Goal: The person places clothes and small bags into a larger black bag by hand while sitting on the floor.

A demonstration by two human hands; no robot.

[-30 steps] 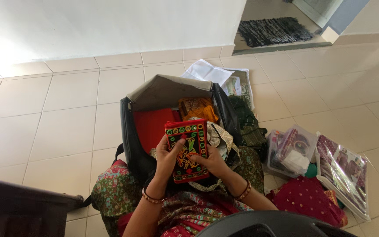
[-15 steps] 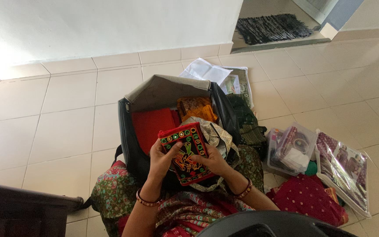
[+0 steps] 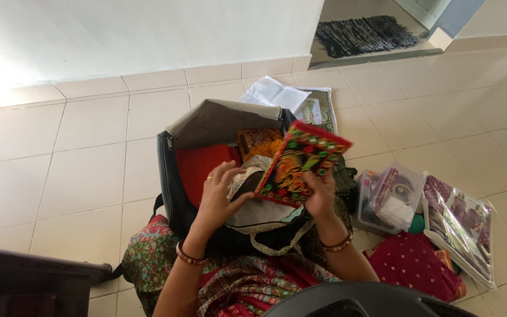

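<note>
Your right hand (image 3: 323, 191) now lifts the red embroidered mirrorwork pouch (image 3: 300, 164) toward frame centre, gripping it; your left hand (image 3: 221, 191) has let go, fingers spread over the black open bag (image 3: 174, 176).

A flat embroidered pouch (image 3: 301, 164), black with a red border and round coloured mirror-work, is held tilted, centre frame, above the open bag.
</note>
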